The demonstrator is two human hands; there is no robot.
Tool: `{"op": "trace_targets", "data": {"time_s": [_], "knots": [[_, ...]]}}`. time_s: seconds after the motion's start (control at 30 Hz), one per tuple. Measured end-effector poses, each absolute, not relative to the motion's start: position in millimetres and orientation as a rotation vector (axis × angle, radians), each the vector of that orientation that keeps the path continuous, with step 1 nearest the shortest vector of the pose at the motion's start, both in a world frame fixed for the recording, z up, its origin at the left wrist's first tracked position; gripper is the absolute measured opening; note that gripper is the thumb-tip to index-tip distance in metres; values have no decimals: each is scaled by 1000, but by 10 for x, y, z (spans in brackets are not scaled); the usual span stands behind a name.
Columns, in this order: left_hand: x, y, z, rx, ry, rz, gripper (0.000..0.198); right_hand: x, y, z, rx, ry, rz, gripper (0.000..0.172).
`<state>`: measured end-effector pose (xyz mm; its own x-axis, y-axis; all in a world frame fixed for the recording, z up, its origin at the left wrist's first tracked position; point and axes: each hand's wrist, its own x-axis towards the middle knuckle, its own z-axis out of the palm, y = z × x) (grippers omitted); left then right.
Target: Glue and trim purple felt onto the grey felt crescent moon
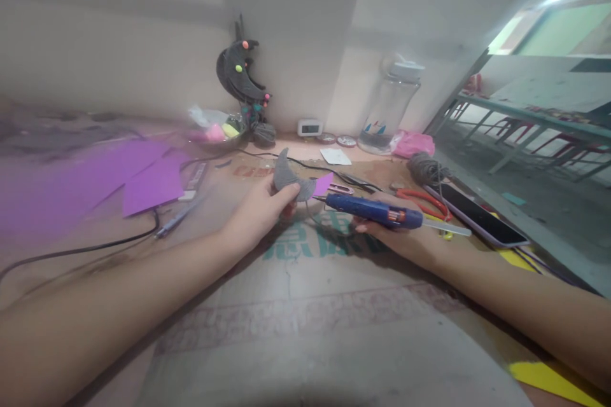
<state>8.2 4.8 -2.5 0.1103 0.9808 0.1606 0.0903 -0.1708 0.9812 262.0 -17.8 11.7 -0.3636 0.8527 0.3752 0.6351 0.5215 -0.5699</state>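
Note:
Between the thumb and fingers of my left hand (274, 203) is a grey crescent (287, 177), its upper tip pointing up. A small purple piece (323, 184) shows at the crescent's right end. My right hand (382, 222) grips a blue glue gun (367, 208), with a whitish glue stick (449, 227) out of its back end. The gun's nozzle points left, close to the lower right end of the crescent; whether they touch I cannot tell. A grey strand hangs below the crescent.
Purple sheets (153, 184), a pen (176, 219) and a black cable (95, 246) lie left. Behind are dark crescents (238, 73), a small clock (310, 128) and a bottle (389, 108). Orange-handled scissors (424, 197), grey yarn (426, 170) and a phone (477, 213) lie right.

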Motion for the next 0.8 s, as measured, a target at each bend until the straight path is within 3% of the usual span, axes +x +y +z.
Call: {"op": "trace_targets", "data": {"time_s": [0.4,0.8], "knots": [[77,51,-52,1425,1072,1207,17,2574,-183,150,-1287,-2126,359,23],[95,38,-12,1402,1098,1190,17,2572,-167,137,-1270,-2156,371,22]]}}
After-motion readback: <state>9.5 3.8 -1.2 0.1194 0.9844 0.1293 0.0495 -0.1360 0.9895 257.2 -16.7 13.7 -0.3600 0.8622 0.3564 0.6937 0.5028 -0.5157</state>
